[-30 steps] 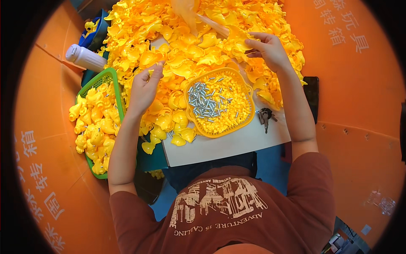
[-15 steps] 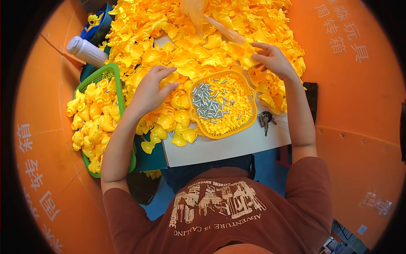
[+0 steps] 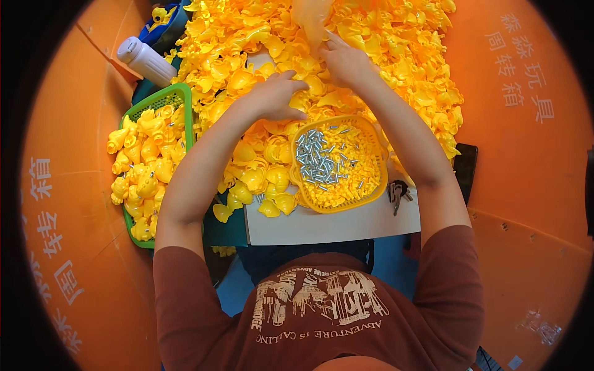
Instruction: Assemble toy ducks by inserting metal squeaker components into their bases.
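Observation:
My left hand (image 3: pixel 276 98) is over the near part of a heap of thin, curved yellow plastic shells (image 3: pixel 247 46). Its fingers and thumb are apart, with nothing seen between them. Farther in, my right hand (image 3: pixel 348 62) reaches left across the heap. Its outstretched fingertips are at a translucent plastic bag (image 3: pixel 311 18); whether they touch it is unclear. Below the hands is a yellow basket (image 3: pixel 375 196) of silver metal pins (image 3: pixel 317 159) and small yellow pieces (image 3: pixel 352 164).
A green basket (image 3: pixel 187 117) of joined yellow toy parts (image 3: pixel 148 154) stands left, beside a pale bottle (image 3: pixel 147 62). Keys (image 3: pixel 397 195) lie on the white board (image 3: pixel 322 229). A dark flat object (image 3: pixel 465 170) sits at the right edge. Orange panels (image 3: pixel 520 161) flank the table.
My right hand has moved left and inward, from the shells on the right to the plastic bag. The left hand has moved right and inward. The whole view has shifted slightly.

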A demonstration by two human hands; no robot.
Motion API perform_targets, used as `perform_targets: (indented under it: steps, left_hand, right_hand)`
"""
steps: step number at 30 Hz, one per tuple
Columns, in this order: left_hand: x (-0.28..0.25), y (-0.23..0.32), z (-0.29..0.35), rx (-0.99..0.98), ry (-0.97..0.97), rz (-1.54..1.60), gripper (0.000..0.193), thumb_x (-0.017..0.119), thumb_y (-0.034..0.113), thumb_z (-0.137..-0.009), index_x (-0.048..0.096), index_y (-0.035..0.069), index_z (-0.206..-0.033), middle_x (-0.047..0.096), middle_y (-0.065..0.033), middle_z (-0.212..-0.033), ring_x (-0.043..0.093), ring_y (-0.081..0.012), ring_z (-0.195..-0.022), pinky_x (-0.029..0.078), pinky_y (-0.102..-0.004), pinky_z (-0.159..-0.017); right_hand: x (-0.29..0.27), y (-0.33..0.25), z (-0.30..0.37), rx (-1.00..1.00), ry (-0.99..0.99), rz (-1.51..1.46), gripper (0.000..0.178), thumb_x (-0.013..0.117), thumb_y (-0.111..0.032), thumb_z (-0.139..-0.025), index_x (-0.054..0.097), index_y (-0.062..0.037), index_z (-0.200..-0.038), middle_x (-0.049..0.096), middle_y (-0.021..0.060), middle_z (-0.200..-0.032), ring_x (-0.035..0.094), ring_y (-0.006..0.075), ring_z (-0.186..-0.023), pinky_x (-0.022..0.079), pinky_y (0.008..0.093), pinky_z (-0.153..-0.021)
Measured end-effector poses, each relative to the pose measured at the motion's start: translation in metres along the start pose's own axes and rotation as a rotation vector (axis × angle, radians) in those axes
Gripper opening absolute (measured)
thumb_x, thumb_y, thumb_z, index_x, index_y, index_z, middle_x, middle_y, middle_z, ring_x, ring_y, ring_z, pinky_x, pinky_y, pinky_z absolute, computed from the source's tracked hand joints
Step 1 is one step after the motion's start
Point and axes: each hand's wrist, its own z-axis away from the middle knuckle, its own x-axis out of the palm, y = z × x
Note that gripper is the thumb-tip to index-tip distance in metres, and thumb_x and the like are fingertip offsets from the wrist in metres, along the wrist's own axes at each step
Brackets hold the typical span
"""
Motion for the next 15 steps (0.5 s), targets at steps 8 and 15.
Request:
perform_targets:
  steps: [8, 15]
  left_hand:
    - [-0.022, -0.036, 0.046, 0.03, 0.194, 0.212, 0.016, 0.064, 0.003, -0.074, 0.058, 0.0, -0.088, 0.057, -0.0126, -0.092, 0.057, -0.0308, -0.087, 0.046, -0.0343, -0.076]
    - [-0.028, -0.051, 0.063, 0.163, 0.335, -0.06, 0.03, 0.065, 0.009, -0.072, 0.059, 0.001, -0.1, 0.059, -0.0128, -0.105, 0.058, -0.0287, -0.095, 0.044, -0.0347, -0.086]
  right_hand:
    - [0.003, 0.03, 0.031, -0.264, 0.139, -0.242, 0.031, 0.068, -0.006, -0.068, 0.057, -0.003, -0.097, 0.048, 0.0119, -0.125, 0.056, 0.0317, -0.102, 0.049, 0.0395, -0.08]
    - [-0.044, 0.056, 0.08, -0.269, 0.18, -0.384, 0.032, 0.07, -0.008, -0.069, 0.059, -0.0033, -0.099, 0.057, 0.0124, -0.115, 0.057, 0.0326, -0.099, 0.048, 0.0373, -0.081]
